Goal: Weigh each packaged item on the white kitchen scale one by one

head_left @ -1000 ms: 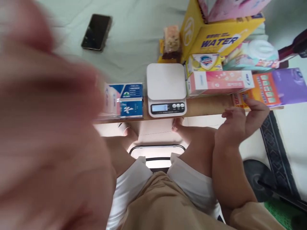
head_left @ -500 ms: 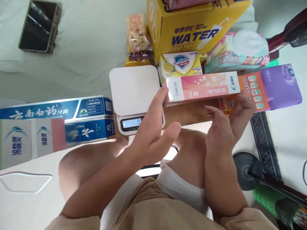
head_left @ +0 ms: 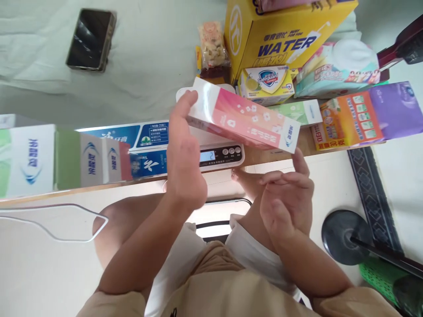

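A person seated at the bench's near edge holds a long pink carton (head_left: 243,119) tilted above a white kitchen scale (head_left: 220,154). The left hand (head_left: 183,163) grips its left end, fingers pressed together behind it. The right hand (head_left: 286,200) props the right end on one fingertip, other fingers loosely curled. Weighing seems under way; next the carton wants laying flat on the platform.

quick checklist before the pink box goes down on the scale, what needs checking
1. Pink box held at both ends: left hand on one end, right hand fingertip at the other: ok.
2. Box over the scale: ok.
3. Scale platform free of items: cannot tell, the box hides it.
4. Display lit: ok; reading too small to tell.
5. Box level: not ok, tilted.
6. Green box clear of the scale: cannot tell.
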Tool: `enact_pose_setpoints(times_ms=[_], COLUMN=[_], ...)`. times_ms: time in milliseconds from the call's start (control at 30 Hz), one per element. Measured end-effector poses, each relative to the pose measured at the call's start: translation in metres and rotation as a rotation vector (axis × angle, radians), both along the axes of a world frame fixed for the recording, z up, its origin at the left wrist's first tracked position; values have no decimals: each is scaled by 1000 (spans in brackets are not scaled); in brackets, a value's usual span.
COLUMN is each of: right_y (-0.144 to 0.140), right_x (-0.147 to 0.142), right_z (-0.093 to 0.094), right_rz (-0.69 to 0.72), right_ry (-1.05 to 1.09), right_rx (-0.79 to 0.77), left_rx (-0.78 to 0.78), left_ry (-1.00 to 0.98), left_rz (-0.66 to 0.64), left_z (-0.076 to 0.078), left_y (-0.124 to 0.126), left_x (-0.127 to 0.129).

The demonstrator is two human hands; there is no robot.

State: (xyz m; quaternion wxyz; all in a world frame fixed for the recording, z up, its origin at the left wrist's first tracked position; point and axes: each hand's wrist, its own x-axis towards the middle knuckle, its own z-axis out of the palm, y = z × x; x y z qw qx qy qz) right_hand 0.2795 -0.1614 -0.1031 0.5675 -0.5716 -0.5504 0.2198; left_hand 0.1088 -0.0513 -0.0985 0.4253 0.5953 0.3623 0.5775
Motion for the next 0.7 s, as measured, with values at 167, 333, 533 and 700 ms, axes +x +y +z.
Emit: enact_pose_setpoints(times_ms=[167, 333, 533, 700], right_y=[-3, 0, 7, 9], right_x=[-14, -18, -22, -20], right_z=[-11, -20, -8, -1], right_rz=[109, 272, 147, 105], right_ry=[-147, -313, -75, -85], right_rx=[-224, -252, -102, -100], left_rx=[-32, -49, 80, 58], left_ry=[-95, -44, 25, 13], left_rz=[-37, 67, 42, 2], left_z=[-25, -26, -44, -45], left_y=[39, 55, 56, 65], left_x=[-29, -38, -39, -42])
